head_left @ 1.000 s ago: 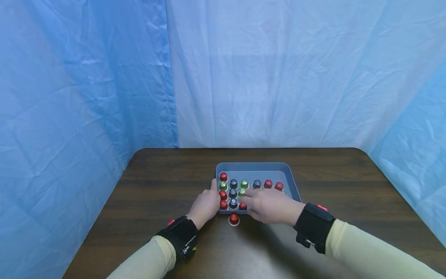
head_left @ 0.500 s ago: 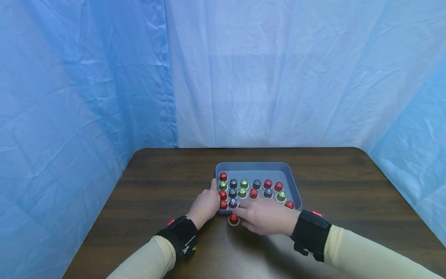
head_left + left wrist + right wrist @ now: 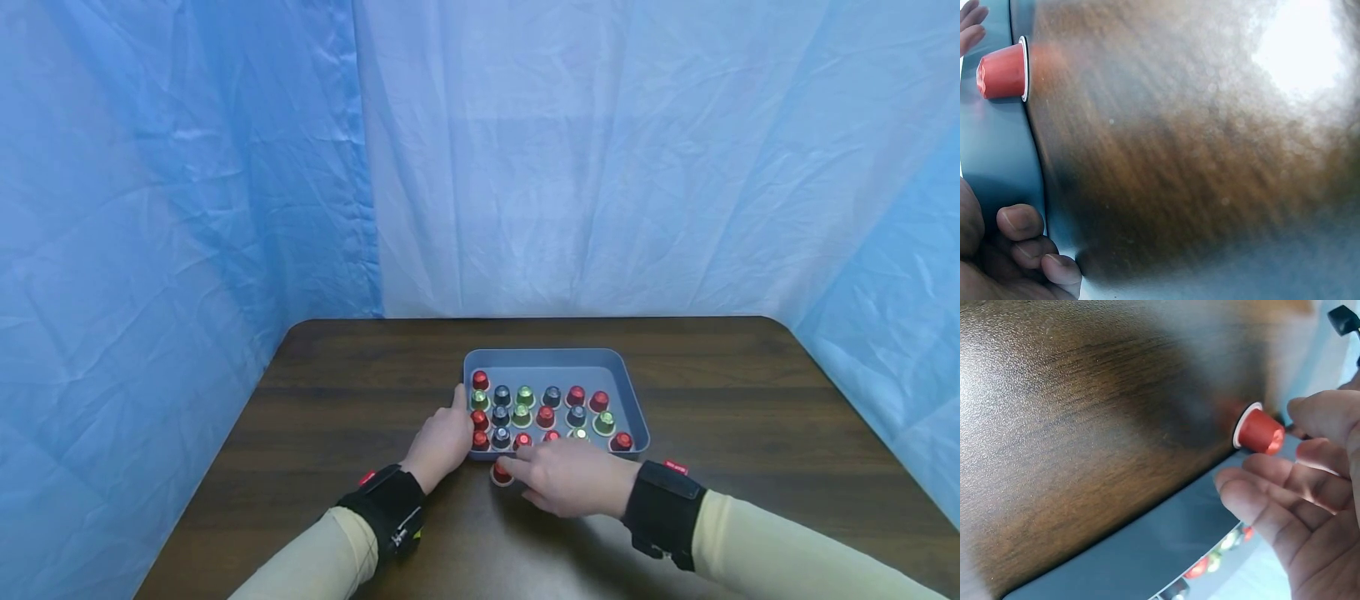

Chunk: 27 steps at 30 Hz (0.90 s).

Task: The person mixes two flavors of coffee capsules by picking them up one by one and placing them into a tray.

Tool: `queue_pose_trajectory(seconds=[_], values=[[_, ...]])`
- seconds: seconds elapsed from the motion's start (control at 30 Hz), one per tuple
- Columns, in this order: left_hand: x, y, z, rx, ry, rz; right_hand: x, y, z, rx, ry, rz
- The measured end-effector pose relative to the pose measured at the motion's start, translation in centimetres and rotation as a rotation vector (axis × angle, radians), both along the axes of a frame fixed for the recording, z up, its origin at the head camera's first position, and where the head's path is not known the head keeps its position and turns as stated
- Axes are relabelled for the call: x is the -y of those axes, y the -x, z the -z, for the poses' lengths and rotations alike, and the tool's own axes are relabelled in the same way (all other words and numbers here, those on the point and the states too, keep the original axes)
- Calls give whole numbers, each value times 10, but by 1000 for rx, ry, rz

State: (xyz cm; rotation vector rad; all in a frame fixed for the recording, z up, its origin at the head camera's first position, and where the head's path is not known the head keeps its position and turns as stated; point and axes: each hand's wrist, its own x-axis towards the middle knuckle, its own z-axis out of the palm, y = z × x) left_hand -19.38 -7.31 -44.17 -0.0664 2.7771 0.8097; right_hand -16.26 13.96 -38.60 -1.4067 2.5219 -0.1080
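A blue-grey tray [image 3: 547, 358] on the table holds rows of red, green and dark blue coffee capsules. My left hand [image 3: 441, 440] holds the tray at its left end, one finger stretched along the side; in the left wrist view the other fingers [image 3: 1020, 222] are curled by the tray wall. One red coffee capsule [image 3: 1263, 431] stands on the table just in front of the tray. My right hand [image 3: 573, 479] reaches this capsule with thumb and fingers spread around it. In the right wrist view a small gap shows between the fingertips [image 3: 1238, 490] and the capsule.
The dark wooden table [image 3: 360, 375] extends on both sides of the tray. Blue sheets [image 3: 600, 167] hang behind and beside it. The tray's back strip shows bare floor right of the rear red capsule [image 3: 480, 380].
My right hand has drawn back from the tray's front row toward the red capsule on the table. A red capsule it covered now shows in that row. My left hand stays put.
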Motion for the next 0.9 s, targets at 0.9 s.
queue_pose_trajectory(seconds=[0.9], values=[[0,2,0,14,10,7,1,-1,6,-43,6,-8]])
